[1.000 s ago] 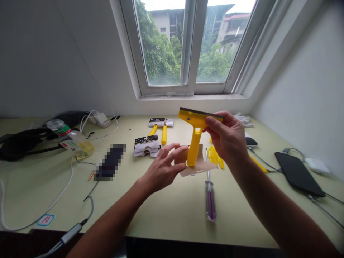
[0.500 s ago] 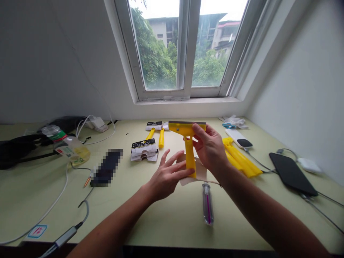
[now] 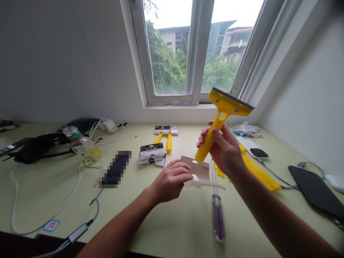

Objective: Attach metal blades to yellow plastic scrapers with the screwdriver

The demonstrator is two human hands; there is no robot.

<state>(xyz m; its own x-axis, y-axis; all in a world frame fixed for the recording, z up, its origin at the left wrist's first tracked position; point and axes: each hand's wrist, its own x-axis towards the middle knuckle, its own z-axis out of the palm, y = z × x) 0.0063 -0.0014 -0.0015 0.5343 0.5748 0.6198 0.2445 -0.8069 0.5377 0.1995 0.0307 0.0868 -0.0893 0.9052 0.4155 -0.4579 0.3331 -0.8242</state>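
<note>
My right hand [image 3: 224, 145] is closed around the handle of a yellow scraper [image 3: 227, 107], raised above the table with its dark-edged wide head tilted up and to the right. Lower and to the left, my left hand [image 3: 172, 179] pinches the left edge of a folded brown cardboard sleeve [image 3: 202, 171], which has a cut-out in it. Just right of the cardboard lies a screwdriver [image 3: 218, 218] with a clear handle and a purple stripe, its shaft pointing away from me. Several yellow handles [image 3: 259, 172] lie partly hidden behind my right forearm.
Printed cardboard sleeves [image 3: 152, 154] and two carded yellow scrapers [image 3: 169, 142] lie mid-table. At left are a plastic bottle [image 3: 83, 143], a pixelated dark device [image 3: 116, 170] and cables. A black phone [image 3: 314, 190], white device [image 3: 249, 143] and gloves [image 3: 248, 129] are at right.
My right hand has lifted the scraper up and right, tilting it away from the cardboard. My left hand has left the scraper's handle and closed on the cardboard sleeve. The view has shifted left.
</note>
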